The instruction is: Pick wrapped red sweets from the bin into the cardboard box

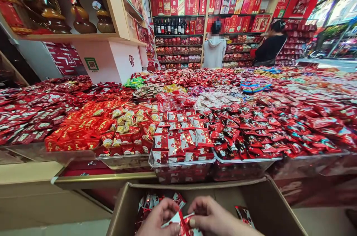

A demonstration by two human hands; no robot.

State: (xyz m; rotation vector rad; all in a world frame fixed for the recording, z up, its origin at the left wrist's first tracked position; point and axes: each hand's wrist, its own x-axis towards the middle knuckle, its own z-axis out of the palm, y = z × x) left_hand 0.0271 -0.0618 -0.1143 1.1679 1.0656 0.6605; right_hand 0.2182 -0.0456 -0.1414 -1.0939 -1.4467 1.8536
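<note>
Both hands are at the bottom centre of the head view, over an open cardboard box (281, 206). My left hand (161, 218) has its fingers curled round a red and white candy packet (182, 223). From the right, my right hand (209, 215) pinches packets of the same kind, its thumb and fingers close to those of the left. Inside the box, more packets (147, 202) are heaped at the left, and a single dark red packet (244, 216) leans at the right.
Just beyond the box stand clear bins (182, 165) heaped with wrapped candies, part of a wide display. A white pillar (111, 61) and cabinet rise at the left. Two people (214, 50) (269, 48) are near the back shelves of bottles and red boxes.
</note>
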